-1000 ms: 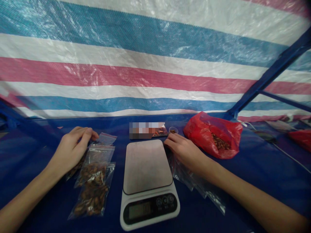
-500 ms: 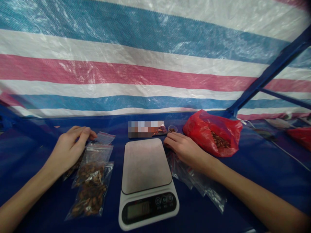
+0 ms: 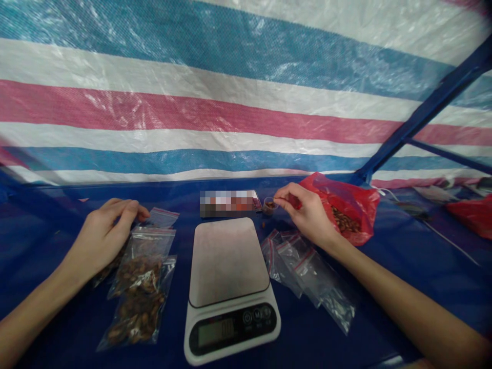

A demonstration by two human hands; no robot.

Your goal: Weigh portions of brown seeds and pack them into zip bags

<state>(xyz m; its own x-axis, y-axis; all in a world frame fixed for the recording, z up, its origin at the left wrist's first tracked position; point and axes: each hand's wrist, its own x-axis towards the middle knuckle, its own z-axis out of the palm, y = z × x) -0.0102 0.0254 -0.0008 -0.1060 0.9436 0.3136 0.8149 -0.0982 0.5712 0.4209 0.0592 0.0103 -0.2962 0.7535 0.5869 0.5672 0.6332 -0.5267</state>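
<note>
A white digital kitchen scale (image 3: 229, 287) sits in front of me on the blue table. My left hand (image 3: 105, 231) rests with curled fingers on several clear zip bags of brown seeds (image 3: 137, 287), touching an upper bag (image 3: 163, 217). My right hand (image 3: 305, 211) is raised behind the scale, thumb and fingers pinched at a small brown cup (image 3: 269, 205). Several empty zip bags (image 3: 303, 269) lie fanned out beneath that wrist. A red plastic bag (image 3: 346, 205) with brown seeds inside lies just right of that hand.
A flat printed card (image 3: 230, 202) lies behind the scale. A striped tarpaulin (image 3: 230, 102) closes the back. A blue metal frame bar (image 3: 423, 113) slants down at the right. Another red bag (image 3: 471, 212) and a cable (image 3: 449, 238) lie at the far right.
My right hand has lifted off the empty bags and moved back and right to the small cup, uncovering the bags. The left hand has stayed on the filled bags.
</note>
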